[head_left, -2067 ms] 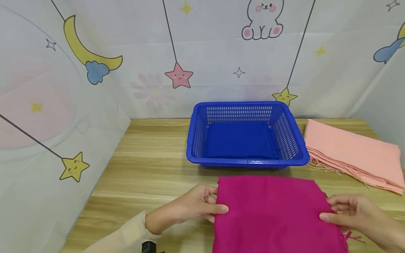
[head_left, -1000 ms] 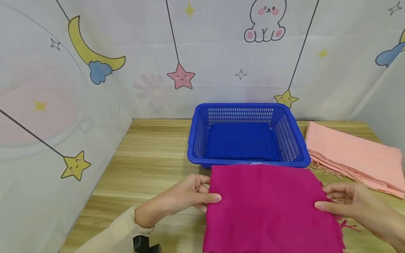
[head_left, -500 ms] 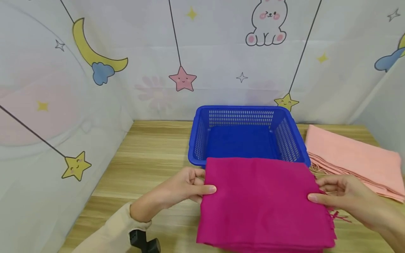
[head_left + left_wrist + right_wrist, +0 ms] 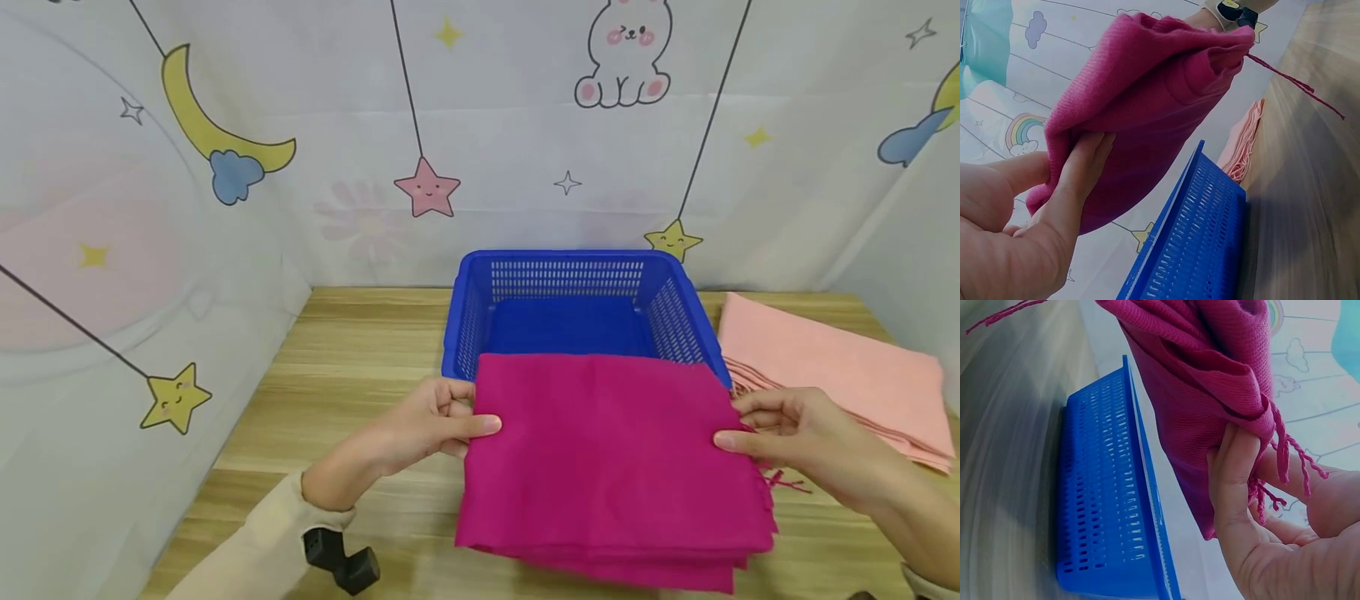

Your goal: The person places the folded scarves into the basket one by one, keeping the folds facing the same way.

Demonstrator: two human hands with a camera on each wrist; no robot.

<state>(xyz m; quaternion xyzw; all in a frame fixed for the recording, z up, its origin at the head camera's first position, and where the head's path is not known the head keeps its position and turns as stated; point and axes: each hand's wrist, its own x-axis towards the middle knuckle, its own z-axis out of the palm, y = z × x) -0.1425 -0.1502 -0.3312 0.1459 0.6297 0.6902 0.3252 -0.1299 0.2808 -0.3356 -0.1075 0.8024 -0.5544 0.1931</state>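
A magenta scarf [image 4: 611, 458], folded into a thick rectangle with fringe at its right edge, is held up off the table between both hands. My left hand [image 4: 420, 425] pinches its left edge, thumb on top and fingers beneath. On the opposite edge my right hand [image 4: 802, 442] grips the scarf the same way, close to the twisted tassels [image 4: 1282, 450]. Its far edge overlaps the front rim of a blue plastic basket [image 4: 577, 258] in the head view. Both wrist views show the scarf raised above the basket's rim. Inside the basket lies something flat and blue [image 4: 566, 325], partly hidden by the scarf.
A folded pink scarf [image 4: 840, 367] with fringe lies on the wooden table [image 4: 360, 350], right of the basket. Behind and at the sides hangs a pale cloth [image 4: 510, 125] printed with stars and a moon. A black device [image 4: 341, 558] sits at the left wrist.
Both hands have carried the magenta scarf forward and slightly left, from in front of the basket until it covers the basket's front rim in the head view. The basket and pink scarf stay put.
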